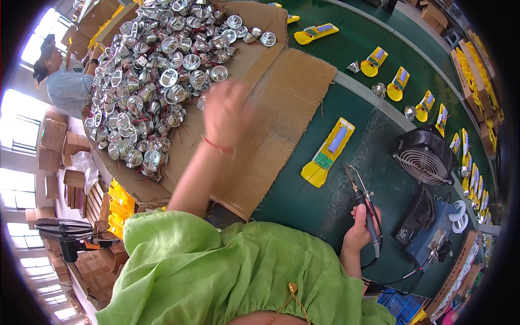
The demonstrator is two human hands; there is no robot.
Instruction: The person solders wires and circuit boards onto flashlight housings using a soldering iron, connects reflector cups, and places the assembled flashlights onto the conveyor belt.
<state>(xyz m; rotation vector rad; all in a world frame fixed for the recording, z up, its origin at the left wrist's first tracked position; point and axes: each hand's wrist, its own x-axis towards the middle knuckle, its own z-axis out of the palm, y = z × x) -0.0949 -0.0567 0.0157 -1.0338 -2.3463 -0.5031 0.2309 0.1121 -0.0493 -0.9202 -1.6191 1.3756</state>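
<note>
Nearest, right hand (362, 230) wrapped around soldering iron (365, 208), tip pointing up toward yellow housing (328, 153) on green mat (303, 200), iron near but not touching it; further out, left hand (227, 111) blurred above cardboard (281, 103), at edge of reflector pile (157, 70); fingers too smeared to tell whether spread or pinching; looks like pickup step, calling next for one reflector brought beside housing.
</note>
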